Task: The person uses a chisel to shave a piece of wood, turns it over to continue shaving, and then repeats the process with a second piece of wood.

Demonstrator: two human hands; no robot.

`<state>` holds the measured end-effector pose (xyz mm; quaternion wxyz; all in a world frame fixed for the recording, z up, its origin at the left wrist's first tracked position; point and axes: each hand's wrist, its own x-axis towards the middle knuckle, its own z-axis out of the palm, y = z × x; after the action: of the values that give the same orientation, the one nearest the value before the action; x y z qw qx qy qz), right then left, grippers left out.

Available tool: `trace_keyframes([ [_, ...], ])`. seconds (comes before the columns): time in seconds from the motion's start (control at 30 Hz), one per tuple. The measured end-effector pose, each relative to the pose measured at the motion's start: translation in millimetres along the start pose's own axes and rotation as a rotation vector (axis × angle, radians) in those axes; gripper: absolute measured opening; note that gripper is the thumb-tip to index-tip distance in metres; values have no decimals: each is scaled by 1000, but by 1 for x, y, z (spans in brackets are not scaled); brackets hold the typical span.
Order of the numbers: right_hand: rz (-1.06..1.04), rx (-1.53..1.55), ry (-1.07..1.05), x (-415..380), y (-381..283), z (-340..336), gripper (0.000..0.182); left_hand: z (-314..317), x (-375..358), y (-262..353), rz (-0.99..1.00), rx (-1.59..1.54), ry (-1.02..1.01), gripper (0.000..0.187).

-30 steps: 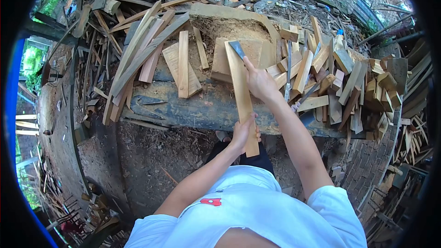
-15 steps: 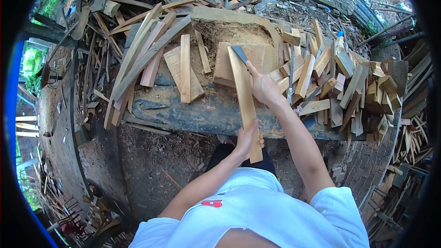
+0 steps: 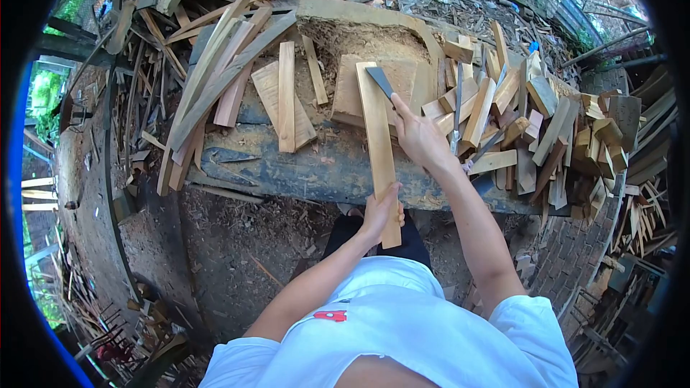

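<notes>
A long flat wooden strip (image 3: 377, 136) slants from a wooden block (image 3: 346, 93) down toward my body, its far end lying over the block. Near its lower end my left hand (image 3: 382, 214) is wrapped round it. My right hand (image 3: 420, 136) grips a dark flat blade (image 3: 379, 80), which lies across the face of the strip close to its far end. The handle of the blade is hidden inside my right hand.
Two boards (image 3: 286, 97) lie left of the block on the dark worn bench (image 3: 287, 172). Long strips (image 3: 223, 93) are stacked further left. Many offcuts (image 3: 553, 122) are heaped to the right. Sawdust (image 3: 388, 39) lies behind the block.
The blade has turned and shifted from the strip's right edge onto its face. My right hand has moved slightly right, and my left hand and the strip's lower end sit slightly further left.
</notes>
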<state>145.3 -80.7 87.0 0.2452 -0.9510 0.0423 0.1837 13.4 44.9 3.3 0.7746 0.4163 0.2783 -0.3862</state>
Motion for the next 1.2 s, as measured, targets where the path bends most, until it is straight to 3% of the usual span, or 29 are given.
trace_keyframes([
  [0.23, -92, 37, 154, 8, 12, 18, 50, 0, 3, -3, 57, 19, -16, 33],
  [0.3, -9, 57, 67, 5, 9, 21, 50, 3, 3, 2, 45, 15, -6, 33],
  [0.47, -65, 24, 127, 54, 12, 27, 50, 3, -2, -2, 34, 21, 10, 34],
  [0.67, 4, -47, 25, 1, 1, 12, 47, 5, -1, -3, 22, -3, 5, 32],
  [0.8, -96, 20, 121, 46, 2, 15, 48, 2, 1, -4, 22, 29, 23, 32],
  [1.0, -6, -55, 10, 8, 3, 6, 49, -1, 2, -6, 51, 50, 31, 33],
  [1.2, -35, -42, 54, 37, -4, 4, 49, -3, 1, -4, 54, 77, 37, 35],
])
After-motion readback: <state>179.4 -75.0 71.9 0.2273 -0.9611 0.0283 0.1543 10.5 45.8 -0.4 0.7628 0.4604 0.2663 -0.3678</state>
